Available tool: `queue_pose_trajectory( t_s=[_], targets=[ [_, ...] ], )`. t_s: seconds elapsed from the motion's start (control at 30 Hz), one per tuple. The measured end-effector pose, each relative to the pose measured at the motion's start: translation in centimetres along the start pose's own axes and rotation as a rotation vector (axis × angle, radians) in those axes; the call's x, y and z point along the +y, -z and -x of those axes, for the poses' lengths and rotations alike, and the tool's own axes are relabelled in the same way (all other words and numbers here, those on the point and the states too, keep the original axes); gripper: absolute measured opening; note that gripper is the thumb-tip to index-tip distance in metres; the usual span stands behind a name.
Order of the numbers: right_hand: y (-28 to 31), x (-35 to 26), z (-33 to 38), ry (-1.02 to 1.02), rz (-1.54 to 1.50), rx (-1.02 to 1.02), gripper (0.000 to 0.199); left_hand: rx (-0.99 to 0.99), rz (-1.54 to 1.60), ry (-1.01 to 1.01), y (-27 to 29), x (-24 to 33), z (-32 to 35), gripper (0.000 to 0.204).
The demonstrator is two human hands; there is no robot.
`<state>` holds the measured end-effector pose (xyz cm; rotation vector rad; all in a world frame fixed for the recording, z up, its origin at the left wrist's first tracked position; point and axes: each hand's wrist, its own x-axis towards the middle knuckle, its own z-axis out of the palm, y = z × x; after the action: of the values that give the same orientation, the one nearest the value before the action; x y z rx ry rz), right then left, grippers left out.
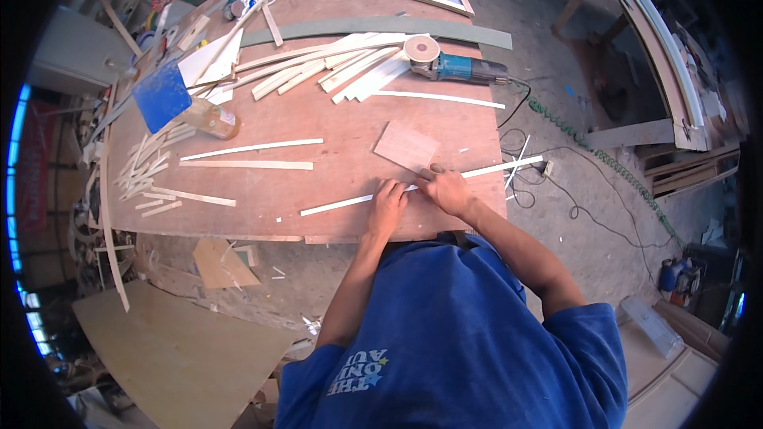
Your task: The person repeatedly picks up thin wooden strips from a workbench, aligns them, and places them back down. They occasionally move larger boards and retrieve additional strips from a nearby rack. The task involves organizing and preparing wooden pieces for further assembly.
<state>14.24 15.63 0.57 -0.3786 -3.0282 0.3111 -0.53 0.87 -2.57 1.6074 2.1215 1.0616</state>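
Blue shirt [469, 334] is filling the near side, and past it a thin, pale strip [493, 169] is lying aslant on the table [278, 115], close to the front edge, its left end resting over the tabletop and its right end poking out beyond the side. The left hand [389, 200] is bending its fingers down onto the strip, tips close together; the right hand [445, 189] is curling just beside it, fingers bunched at the strip and the near corner of a board [407, 146]. Whether either is pinching or only pressing, I'm not managing to tell, as the knuckles are hiding the undersides. To my eye the strip is looking like dry wood: light enough for one hand, stiff across a short stretch, probably whippy over its full length, and not slippery unless dust is coating it. Being so slim, it is likely risking a snap if anyone is leaning on the overhanging end. I'd be taking it near the middle, fingers and thumb on its two long edges, hands a little apart so neither end is dipping. Beyond, a grinder [465, 69] is sitting by a heap of slats [362, 75], and two more strips [254, 164] are lying off to the left.
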Motion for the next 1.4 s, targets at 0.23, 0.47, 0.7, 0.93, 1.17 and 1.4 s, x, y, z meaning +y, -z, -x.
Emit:
queue_pose_trajectory(
  t_s=[0.23,0.47,0.7,0.93,1.17,1.4],
  targets=[
    [2.0,5.7,3.3,-0.046,-0.027,-0.063,0.022,0.042,0.025,-0.010,0.1,-0.1,-0.1,0.022],
    [2.0,6.8,4.3,-0.103,-0.043,-0.063,0.019,0.015,0.016,0.019,0.2,0.3,-0.1,0.027],
    [1.7,6.8,4.2,-0.135,-0.069,-0.087,0.018,-0.025,-0.117,-0.030,-0.6,4.3,-2.2,0.039],
    [2.0,7.3,4.1,-0.116,-0.031,-0.172,0.020,-0.134,-0.118,-0.097,-5.4,4.8,-4.4,0.030],
    [4.6,13.7,9.1,-0.195,-0.139,-0.067,0.020,-0.030,-0.346,-0.131,-5.2,5.8,-3.6,0.031],
    [3.2,16.2,10.0,-0.297,-0.102,-0.155,0.020,-0.004,-0.169,-0.101,-8.3,10.6,-6.7,0.038]
  ],
)
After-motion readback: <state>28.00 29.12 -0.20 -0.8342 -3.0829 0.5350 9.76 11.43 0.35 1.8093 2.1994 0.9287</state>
